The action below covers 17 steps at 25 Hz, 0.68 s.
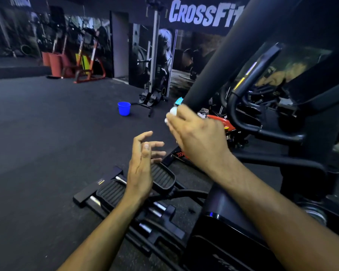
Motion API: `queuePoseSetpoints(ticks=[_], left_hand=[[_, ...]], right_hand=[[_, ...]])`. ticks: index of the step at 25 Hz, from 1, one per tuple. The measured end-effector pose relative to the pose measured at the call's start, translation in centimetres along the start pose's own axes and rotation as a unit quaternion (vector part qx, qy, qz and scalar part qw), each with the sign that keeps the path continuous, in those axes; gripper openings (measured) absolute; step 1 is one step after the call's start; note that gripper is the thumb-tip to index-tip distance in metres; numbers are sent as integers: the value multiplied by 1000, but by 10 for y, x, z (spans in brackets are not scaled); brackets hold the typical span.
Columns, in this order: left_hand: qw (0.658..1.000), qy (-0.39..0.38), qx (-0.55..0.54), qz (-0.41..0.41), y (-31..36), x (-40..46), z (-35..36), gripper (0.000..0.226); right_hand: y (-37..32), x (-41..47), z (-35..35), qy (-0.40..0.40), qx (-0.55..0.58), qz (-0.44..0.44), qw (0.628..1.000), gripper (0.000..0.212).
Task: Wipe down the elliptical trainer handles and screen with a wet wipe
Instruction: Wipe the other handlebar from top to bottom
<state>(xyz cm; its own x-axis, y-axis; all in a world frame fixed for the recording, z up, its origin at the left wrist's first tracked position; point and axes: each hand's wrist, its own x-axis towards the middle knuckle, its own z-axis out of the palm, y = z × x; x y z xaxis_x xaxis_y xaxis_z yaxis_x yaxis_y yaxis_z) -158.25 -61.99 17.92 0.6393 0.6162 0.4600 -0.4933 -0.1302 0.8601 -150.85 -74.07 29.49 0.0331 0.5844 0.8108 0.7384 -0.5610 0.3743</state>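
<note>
The black elliptical trainer fills the right side. Its thick padded handle slopes up to the right, and the glossy screen sits behind it, reflecting the room. My right hand is at the lower end of that handle and grips a bunched white wet wipe. A small teal piece sticks up above the fingers; I cannot tell what it is. My left hand hovers lower left over the pedals, fingers spread and relaxed, holding nothing.
Two ribbed foot pedals and their rails lie below my hands. A curved inner grip bar sits right of my right hand. A blue bucket stands on the dark floor by an upright rack. Orange equipment lines the far wall.
</note>
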Motion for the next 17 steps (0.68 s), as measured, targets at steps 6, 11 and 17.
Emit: queuePoseSetpoints(ticks=[6, 11, 17], left_hand=[[1000, -6, -1, 2, 3, 11, -6, 47], [1000, -30, 3, -2, 7, 14, -8, 46], [999, -40, 7, -13, 4, 10, -9, 39]], right_hand=[[6, -53, 35, 5, 44, -16, 999, 30], [11, -79, 50, -27, 70, 26, 997, 27], [40, -95, 44, -72, 70, -15, 995, 26]])
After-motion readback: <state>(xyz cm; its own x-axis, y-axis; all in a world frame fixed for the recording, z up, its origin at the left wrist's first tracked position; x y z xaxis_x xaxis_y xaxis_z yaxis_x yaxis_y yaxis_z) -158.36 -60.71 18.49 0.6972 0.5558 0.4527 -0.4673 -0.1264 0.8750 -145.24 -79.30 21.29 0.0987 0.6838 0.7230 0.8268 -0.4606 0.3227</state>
